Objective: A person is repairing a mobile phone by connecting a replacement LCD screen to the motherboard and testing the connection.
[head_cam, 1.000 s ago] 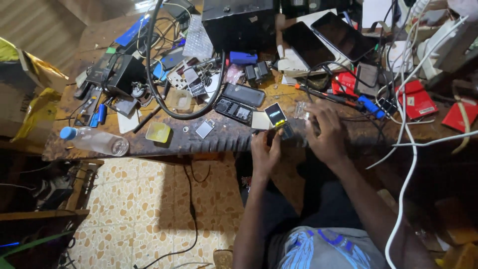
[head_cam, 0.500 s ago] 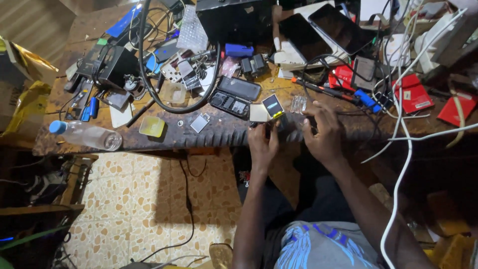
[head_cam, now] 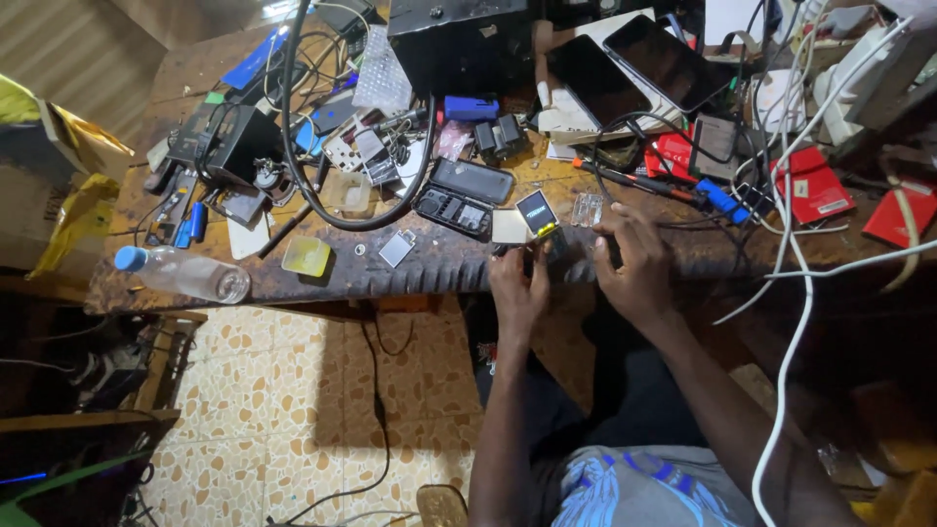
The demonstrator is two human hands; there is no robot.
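A small dark object [head_cam: 566,252] is being worked at the near edge of the workbench [head_cam: 429,268], held between the two hands. It is being pinched from one side by the fingertips of the left hand [head_cam: 517,283], while the right hand [head_cam: 634,263] is being curled over its other side, fingers pressed together around it (what exactly is gripped cannot be told, since the fingers are hiding most of it). Just beyond the object, a small black battery with a yellow edge [head_cam: 537,212] is lying beside a pale square piece [head_cam: 509,226], and farther back an opened keypad phone [head_cam: 454,211] is lying face down. Because the object is being held right over the bench edge, a slip could likely send it to the tiled floor [head_cam: 293,410]; nearby loose parts could also be nudged off by the wrists.
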